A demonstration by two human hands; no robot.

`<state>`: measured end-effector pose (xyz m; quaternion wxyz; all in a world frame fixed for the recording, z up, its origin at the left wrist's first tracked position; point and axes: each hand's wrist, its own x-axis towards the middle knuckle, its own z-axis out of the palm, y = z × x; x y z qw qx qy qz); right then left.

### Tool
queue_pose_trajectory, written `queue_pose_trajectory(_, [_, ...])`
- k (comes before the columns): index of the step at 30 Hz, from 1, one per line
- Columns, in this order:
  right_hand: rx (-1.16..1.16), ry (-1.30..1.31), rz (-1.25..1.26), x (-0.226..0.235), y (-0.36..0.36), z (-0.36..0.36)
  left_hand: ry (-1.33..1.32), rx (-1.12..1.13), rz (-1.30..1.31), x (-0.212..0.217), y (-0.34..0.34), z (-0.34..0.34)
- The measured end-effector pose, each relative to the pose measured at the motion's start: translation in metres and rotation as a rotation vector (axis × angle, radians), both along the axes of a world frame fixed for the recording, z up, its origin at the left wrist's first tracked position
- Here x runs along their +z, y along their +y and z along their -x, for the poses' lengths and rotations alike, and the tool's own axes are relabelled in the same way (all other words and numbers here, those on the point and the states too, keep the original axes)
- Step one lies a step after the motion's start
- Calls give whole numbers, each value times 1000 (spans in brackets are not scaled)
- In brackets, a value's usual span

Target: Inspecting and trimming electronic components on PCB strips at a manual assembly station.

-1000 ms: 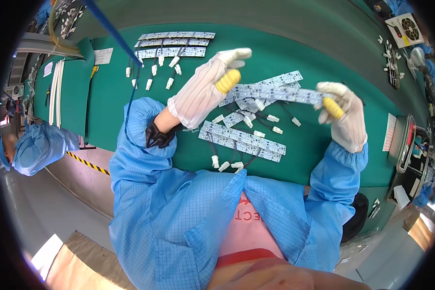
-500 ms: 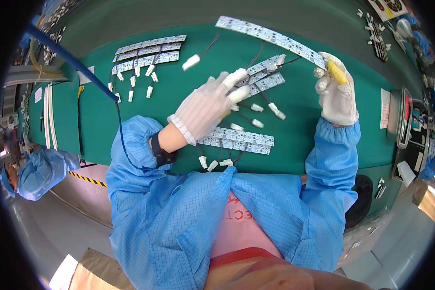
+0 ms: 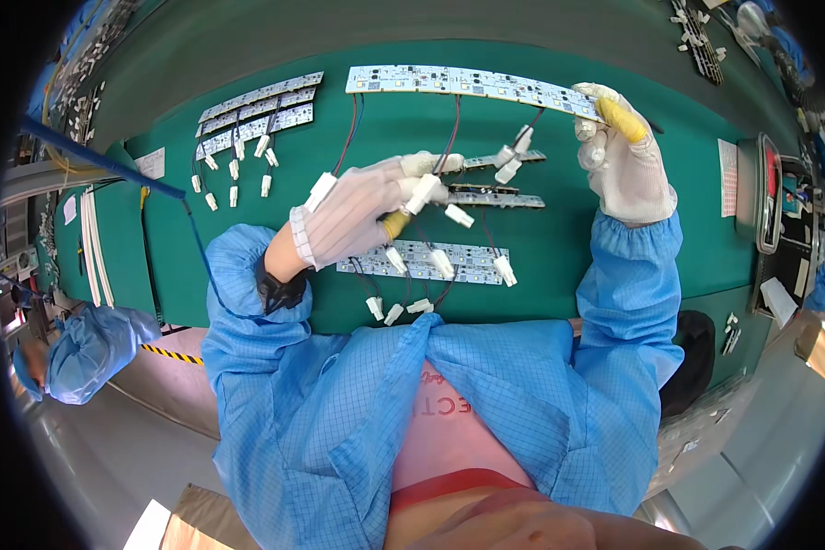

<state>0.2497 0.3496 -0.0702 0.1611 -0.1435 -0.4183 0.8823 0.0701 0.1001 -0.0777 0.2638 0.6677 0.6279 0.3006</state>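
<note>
My right hand [image 3: 625,158], in a white glove with a yellow finger cover, pinches the right end of a long white LED strip board [image 3: 490,85]. The board is lifted above the bench, and wires with white connectors hang from it. My left hand [image 3: 362,206], gloved alike, closes on the left end of some shorter LED boards [image 3: 513,199], tilted nearly edge-on. Its fingertips are partly hidden by a dangling white connector [image 3: 423,194]. Nearer to me, more LED boards [image 3: 472,263] lie flat, their wired connectors towards my body.
Several LED boards [image 3: 261,105] lie in a row at the far left of the green bench mat [image 3: 541,302]. A blue cord [image 3: 110,160] crosses the left side. At the right stands a metal-edged box [image 3: 759,202]. Another person's blue sleeve [image 3: 101,353] shows at the left.
The long board has swung from slanting to nearly level, its left end moving left and down. My left hand has shifted left and lower, and the shorter boards have tilted up.
</note>
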Motion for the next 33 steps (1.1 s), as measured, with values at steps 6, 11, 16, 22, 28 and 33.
queue_pose_trajectory(6, [-8,-25,-30,3,-9,5,46,-15,-57,12,-4,8])
queue_pose_trajectory(11, [35,-13,-57,4,-9,4,-79,464,-160,6,-16,30])
queue_pose_trajectory(16, [79,-109,-327,5,2,4,-82,506,-143,-5,-11,37])
queue_pose_trajectory(22, [228,-590,-801,2,4,17,290,337,-48,-24,-4,14])
queue_pose_trajectory(28, [118,-214,-429,4,8,8,-405,479,-6,-22,-5,26])
queue_pose_trajectory(33, [-94,13,-410,28,-17,-1,-974,526,-406,16,-9,19])
